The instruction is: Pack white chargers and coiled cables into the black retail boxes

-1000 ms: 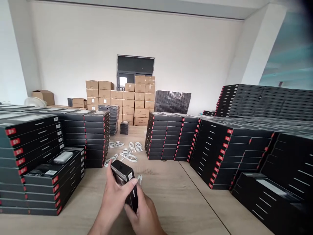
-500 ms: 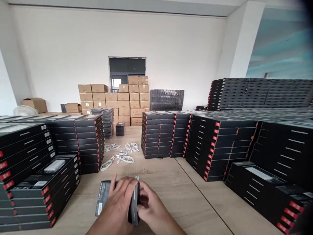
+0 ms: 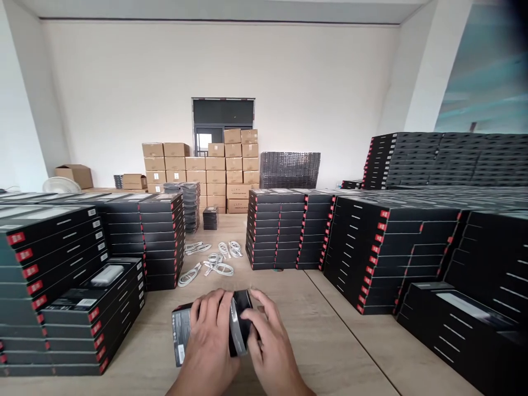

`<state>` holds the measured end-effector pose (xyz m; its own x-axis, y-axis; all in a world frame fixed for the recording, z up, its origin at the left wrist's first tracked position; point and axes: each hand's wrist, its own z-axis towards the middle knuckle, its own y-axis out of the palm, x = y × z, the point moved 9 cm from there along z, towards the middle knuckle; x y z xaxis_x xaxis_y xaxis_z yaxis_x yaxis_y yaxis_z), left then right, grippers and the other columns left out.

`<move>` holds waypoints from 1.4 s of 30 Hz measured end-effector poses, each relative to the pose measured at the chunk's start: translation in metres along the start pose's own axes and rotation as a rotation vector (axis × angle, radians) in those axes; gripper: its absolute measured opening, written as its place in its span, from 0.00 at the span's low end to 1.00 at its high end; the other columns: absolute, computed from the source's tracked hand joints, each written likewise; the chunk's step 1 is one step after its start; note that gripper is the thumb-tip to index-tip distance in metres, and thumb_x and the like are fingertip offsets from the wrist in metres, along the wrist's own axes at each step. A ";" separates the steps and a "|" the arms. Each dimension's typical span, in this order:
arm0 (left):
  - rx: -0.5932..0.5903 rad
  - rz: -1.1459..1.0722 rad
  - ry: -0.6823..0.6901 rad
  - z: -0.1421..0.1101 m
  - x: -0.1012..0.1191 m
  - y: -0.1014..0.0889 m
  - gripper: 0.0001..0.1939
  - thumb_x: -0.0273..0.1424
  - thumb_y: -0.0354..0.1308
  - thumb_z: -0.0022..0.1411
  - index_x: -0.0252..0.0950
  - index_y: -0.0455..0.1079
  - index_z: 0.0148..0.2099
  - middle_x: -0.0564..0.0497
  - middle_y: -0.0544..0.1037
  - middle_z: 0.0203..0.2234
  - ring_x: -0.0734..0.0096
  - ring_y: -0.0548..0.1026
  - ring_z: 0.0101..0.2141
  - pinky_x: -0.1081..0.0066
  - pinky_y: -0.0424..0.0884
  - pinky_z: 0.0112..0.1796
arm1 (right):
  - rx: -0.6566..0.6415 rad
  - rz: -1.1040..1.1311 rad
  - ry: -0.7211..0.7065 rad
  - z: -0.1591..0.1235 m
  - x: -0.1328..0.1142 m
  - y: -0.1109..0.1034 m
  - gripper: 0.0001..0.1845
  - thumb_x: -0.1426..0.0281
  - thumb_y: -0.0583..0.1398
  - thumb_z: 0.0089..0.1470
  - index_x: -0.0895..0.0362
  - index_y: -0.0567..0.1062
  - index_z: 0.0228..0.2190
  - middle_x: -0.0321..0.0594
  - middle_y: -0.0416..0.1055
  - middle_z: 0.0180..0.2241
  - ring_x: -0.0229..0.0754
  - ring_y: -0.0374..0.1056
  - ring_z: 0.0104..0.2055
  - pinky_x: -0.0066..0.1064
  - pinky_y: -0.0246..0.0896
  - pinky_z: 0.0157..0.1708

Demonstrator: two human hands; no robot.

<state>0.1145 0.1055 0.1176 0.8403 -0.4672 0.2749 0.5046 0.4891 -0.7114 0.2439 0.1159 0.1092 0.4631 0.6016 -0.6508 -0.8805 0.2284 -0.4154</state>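
A small black carton (image 3: 180, 335) with printed text and a white label lies tilted on the table in front of me. My left hand (image 3: 212, 333) is closed over its top, fingers bent across it and hiding most of it. At the carton's right end, a black panel (image 3: 244, 302) with a grey edge strip faces right. My right hand (image 3: 270, 341) curls around that end, index finger and thumb at the panel. Whether anything is inside the carton is hidden. Several coiled white cables (image 3: 218, 268) lie on the table beyond my hands.
Stacks of black boxes with red corner marks stand left (image 3: 82, 324) and right (image 3: 355, 247) on the wooden table (image 3: 330, 352). A white device (image 3: 108, 275) rests on the lower left stack. Brown cartons (image 3: 214, 176) are piled at the back wall.
The carton's right end has turned more toward the camera, showing its black panel. My right hand's fingers have shifted up and over that end. The view has swung slightly left.
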 end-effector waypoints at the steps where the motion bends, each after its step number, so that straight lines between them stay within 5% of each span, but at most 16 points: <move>1: 0.022 0.018 0.001 0.000 0.001 -0.001 0.45 0.21 0.54 0.36 0.37 0.56 0.62 0.40 0.68 0.53 0.46 0.64 0.54 0.49 0.53 0.54 | -0.019 -0.020 0.009 0.001 0.001 0.002 0.16 0.75 0.54 0.51 0.50 0.78 0.37 0.42 0.61 0.60 0.54 0.55 0.61 0.51 0.52 0.59; 4: 0.038 0.054 0.047 -0.002 0.007 0.000 0.47 0.21 0.54 0.39 0.36 0.52 0.65 0.40 0.68 0.54 0.47 0.64 0.54 0.49 0.51 0.56 | -0.078 0.057 0.143 0.004 0.016 0.009 0.15 0.67 0.52 0.59 0.50 0.79 0.35 0.43 0.64 0.57 0.54 0.53 0.62 0.53 0.47 0.61; 8: -0.012 0.059 0.079 -0.002 0.010 0.005 0.48 0.21 0.54 0.40 0.35 0.50 0.66 0.39 0.67 0.55 0.47 0.63 0.54 0.49 0.52 0.55 | -0.195 0.326 0.298 0.003 0.029 0.020 0.16 0.56 0.58 0.55 0.54 0.76 0.27 0.43 0.73 0.46 0.54 0.63 0.54 0.47 0.57 0.55; 13: -0.033 0.110 -0.065 0.001 -0.014 0.001 0.47 0.24 0.56 0.42 0.36 0.49 0.66 0.40 0.68 0.55 0.51 0.64 0.53 0.53 0.53 0.55 | 0.045 0.696 0.481 0.011 0.048 -0.013 0.16 0.59 0.68 0.43 0.55 0.70 0.24 0.40 0.70 0.51 0.49 0.69 0.47 0.36 0.67 0.43; 17: -0.102 0.246 -0.244 -0.006 -0.054 0.004 0.44 0.29 0.57 0.44 0.32 0.53 0.65 0.37 0.67 0.56 0.48 0.62 0.55 0.52 0.51 0.56 | 0.238 0.877 0.702 0.009 0.081 -0.039 0.14 0.63 0.68 0.42 0.54 0.71 0.29 0.36 0.76 0.35 0.38 0.71 0.30 0.25 0.65 0.23; 20: -0.081 0.370 -0.380 -0.012 -0.081 0.000 0.43 0.26 0.57 0.43 0.28 0.54 0.64 0.34 0.65 0.57 0.46 0.61 0.56 0.48 0.45 0.58 | 0.059 0.811 0.854 0.000 0.094 -0.029 0.08 0.65 0.65 0.44 0.56 0.73 0.26 0.34 0.74 0.24 0.33 0.67 0.23 0.19 0.54 0.15; 23: -0.038 0.319 -0.359 -0.009 -0.082 -0.001 0.38 0.26 0.57 0.48 0.28 0.55 0.63 0.35 0.65 0.57 0.48 0.61 0.57 0.50 0.48 0.58 | -0.161 0.743 0.938 -0.015 0.094 -0.010 0.07 0.67 0.64 0.44 0.58 0.74 0.22 0.36 0.73 0.20 0.34 0.66 0.20 0.19 0.47 0.13; 27: -0.209 0.024 -0.247 -0.006 -0.055 0.026 0.17 0.32 0.50 0.60 0.37 0.67 0.51 0.42 0.73 0.46 0.58 0.72 0.45 0.63 0.66 0.46 | -0.346 0.437 0.749 -0.013 0.082 -0.002 0.08 0.67 0.63 0.45 0.58 0.76 0.20 0.35 0.73 0.20 0.38 0.67 0.23 0.25 0.56 0.20; 31: -0.374 -0.028 -0.219 -0.012 -0.032 0.050 0.14 0.33 0.51 0.59 0.40 0.68 0.48 0.44 0.73 0.44 0.58 0.71 0.45 0.63 0.65 0.45 | -0.361 0.099 0.475 0.007 0.066 -0.015 0.09 0.65 0.62 0.46 0.57 0.79 0.23 0.37 0.75 0.26 0.41 0.67 0.30 0.29 0.59 0.31; 38: -0.404 -0.115 -0.315 -0.018 -0.041 0.066 0.14 0.26 0.54 0.55 0.37 0.67 0.45 0.44 0.72 0.44 0.58 0.68 0.47 0.64 0.61 0.48 | -0.876 -0.129 0.327 -0.028 0.021 0.008 0.11 0.74 0.66 0.36 0.53 0.83 0.27 0.30 0.67 0.19 0.34 0.60 0.22 0.25 0.47 0.21; 42: -0.360 -0.224 -0.396 -0.019 -0.050 0.065 0.11 0.25 0.55 0.54 0.36 0.67 0.41 0.43 0.72 0.41 0.57 0.68 0.45 0.63 0.60 0.48 | -0.910 -0.398 0.133 -0.036 -0.004 0.013 0.15 0.77 0.68 0.33 0.49 0.83 0.28 0.32 0.71 0.26 0.38 0.64 0.29 0.26 0.51 0.26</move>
<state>0.1015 0.1471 0.0451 0.7656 -0.1851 0.6161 0.6380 0.0965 -0.7639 0.2342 0.0889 0.0841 0.7640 0.5051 -0.4014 -0.2725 -0.3113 -0.9104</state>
